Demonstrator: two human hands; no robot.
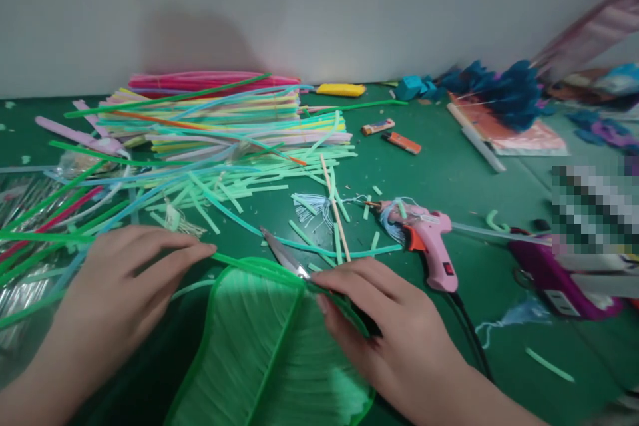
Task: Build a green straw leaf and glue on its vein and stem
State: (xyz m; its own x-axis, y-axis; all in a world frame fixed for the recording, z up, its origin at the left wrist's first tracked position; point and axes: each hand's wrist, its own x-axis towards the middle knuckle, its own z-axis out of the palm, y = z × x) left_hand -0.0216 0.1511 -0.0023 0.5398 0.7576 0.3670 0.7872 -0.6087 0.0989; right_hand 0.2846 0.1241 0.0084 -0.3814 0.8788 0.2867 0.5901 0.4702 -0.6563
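Note:
A big green leaf point(249, 339) with ribbed lines and a fuzzy pipe-cleaner edge lies in front of me, low in the view. My left hand point(130, 273) pinches a bright green pipe cleaner point(234, 261) that runs along the leaf's top edge; its other end stretches off to the left. Small scissors point(283, 255) are in the closed fingers of my right hand point(394, 313), blades pointing up and left past the leaf's top. The fingers hide the scissor handles and touch the leaf's right edge.
Bundles of coloured pipe cleaners point(210, 113) lie along the wall. Cut green pieces are scattered before them. A pink glue gun point(434, 239) rests to the right, its black cord point(472, 329) running forward. Two lighters, a purple case point(542, 269) and dark blue petals point(516, 96) are farther right.

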